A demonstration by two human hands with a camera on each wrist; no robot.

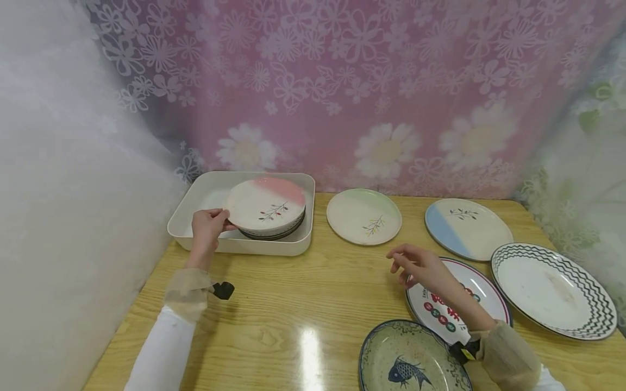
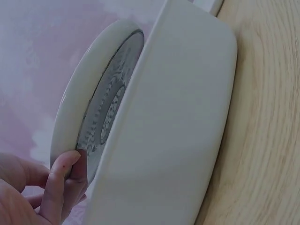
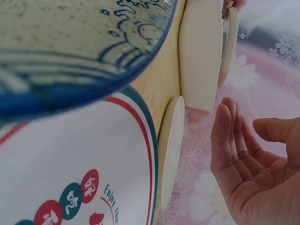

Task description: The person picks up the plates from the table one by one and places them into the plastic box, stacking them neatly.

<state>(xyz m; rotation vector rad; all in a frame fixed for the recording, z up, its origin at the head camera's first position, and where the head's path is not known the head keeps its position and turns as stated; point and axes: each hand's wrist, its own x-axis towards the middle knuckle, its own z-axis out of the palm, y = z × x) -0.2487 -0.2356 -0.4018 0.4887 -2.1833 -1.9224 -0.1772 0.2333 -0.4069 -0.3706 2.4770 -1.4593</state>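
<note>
1. Pinching the pink-and-white plate (image 1: 266, 202) at its left edge, the left hand (image 1: 207, 229) holds it over dark-rimmed plates (image 1: 270, 235) in the tub (image 1: 264, 248).
2. Loose-fingered and free, the right hand (image 1: 419, 265) hovers near the red-ringed plate (image 1: 437, 315).

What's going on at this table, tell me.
A person is handling plates. Their left hand pinches the near-left edge of a pink-and-white plate at the white bin; dark-edged dishware shows beneath that plate. The right hand holds nothing, fingers relaxed. Five more plates lie outside the bin: green-tinted, blue-and-white, zigzag-rimmed, red-lettered and fish-painted.
</note>
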